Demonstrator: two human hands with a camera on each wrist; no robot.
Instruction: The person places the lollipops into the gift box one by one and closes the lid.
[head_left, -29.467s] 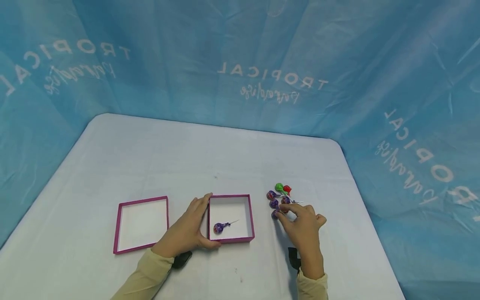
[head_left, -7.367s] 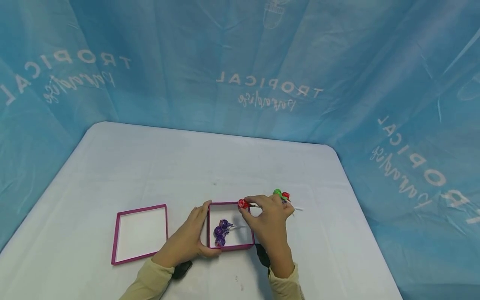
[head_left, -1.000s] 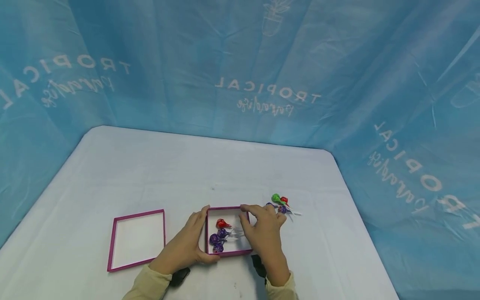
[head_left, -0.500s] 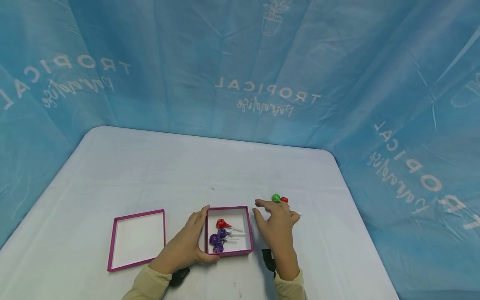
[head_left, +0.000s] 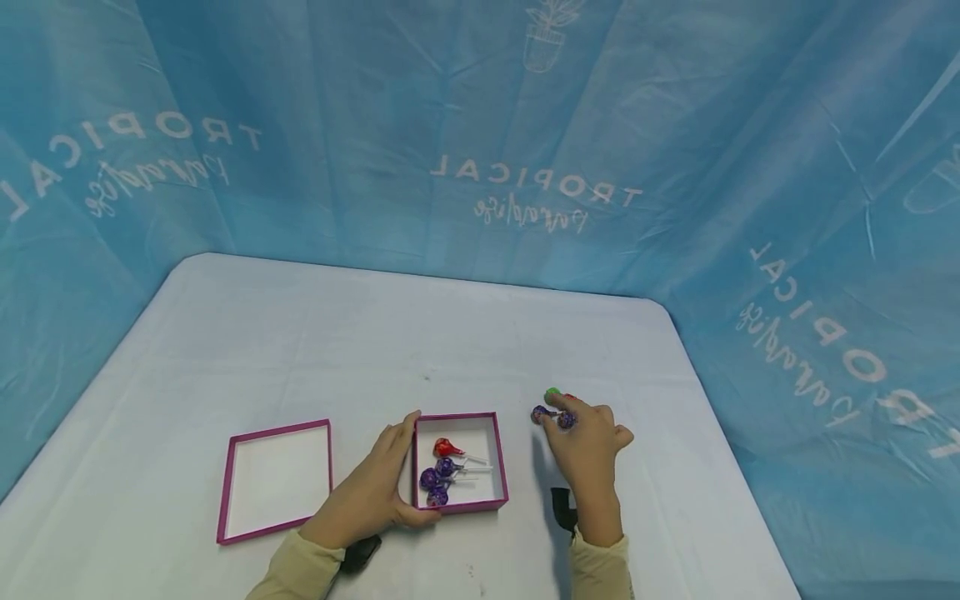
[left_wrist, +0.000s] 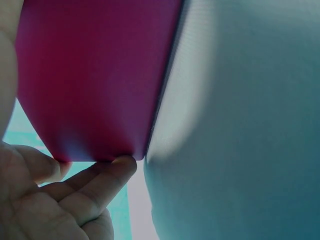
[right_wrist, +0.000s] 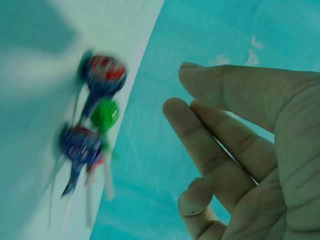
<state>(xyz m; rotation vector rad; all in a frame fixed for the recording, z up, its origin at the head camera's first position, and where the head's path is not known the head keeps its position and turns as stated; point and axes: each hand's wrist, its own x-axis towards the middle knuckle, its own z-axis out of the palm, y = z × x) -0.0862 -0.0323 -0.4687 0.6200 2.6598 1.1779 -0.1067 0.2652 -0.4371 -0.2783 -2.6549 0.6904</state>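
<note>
My left hand (head_left: 367, 487) grips the left side of a magenta-edged white box (head_left: 472, 507), thumb at the near corner and fingers at the far one. The left wrist view shows the fingers against the box's magenta wall (left_wrist: 100, 90). Inside lie a red-wrapped lollipop (head_left: 443, 447) and several purple ones (head_left: 429, 478), sticks pointing right. My right hand (head_left: 588, 450) hovers over a small cluster of lollipops, thumb and fingers apart with nothing between them. That cluster has two purple lollipops (right_wrist: 106, 72), a green one (right_wrist: 105, 115) and a red one (head_left: 570, 397), partly hidden.
A matching shallow box part, probably the lid (head_left: 225, 492), lies inner side up left of my left hand. All of it rests on a white-covered table (head_left: 420, 333). Blue printed curtains (head_left: 390, 125) hang around the table's back and sides.
My right hand has left the box's right edge and moved right to the lollipop cluster. The left hand, the box and the lollipops in it stay put. Earlier, the box held fewer lollipops.
</note>
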